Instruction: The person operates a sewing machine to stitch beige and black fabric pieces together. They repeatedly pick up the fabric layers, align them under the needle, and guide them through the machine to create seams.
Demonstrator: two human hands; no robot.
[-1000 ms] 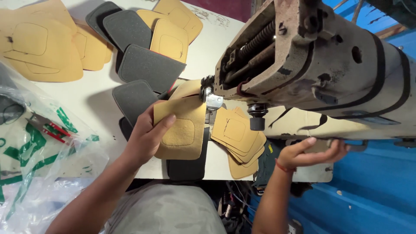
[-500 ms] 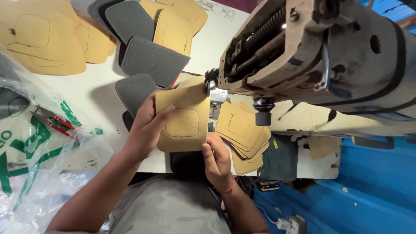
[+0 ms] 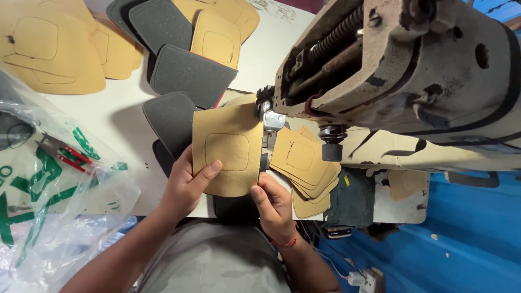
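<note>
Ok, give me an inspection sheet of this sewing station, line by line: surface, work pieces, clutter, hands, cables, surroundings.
Surface: pale table, worn near the machine.
Job's things: tan piece with a stitched rounded square, lying at the sewing machine foot; stack of tan pieces beyond it.
Clutter: dark grey pieces, more tan pieces, plastic bag with red-handled snips.
Hands: left hand holds the piece's near-left edge, thumb on top; right hand pinches its near-right corner.
Cables: white cable and plug down by the blue floor.
Surroundings: blue floor.

Sewing machine (image 3: 412,70) cut off right; needle hidden behind tan piece (image 3: 228,149)
</note>
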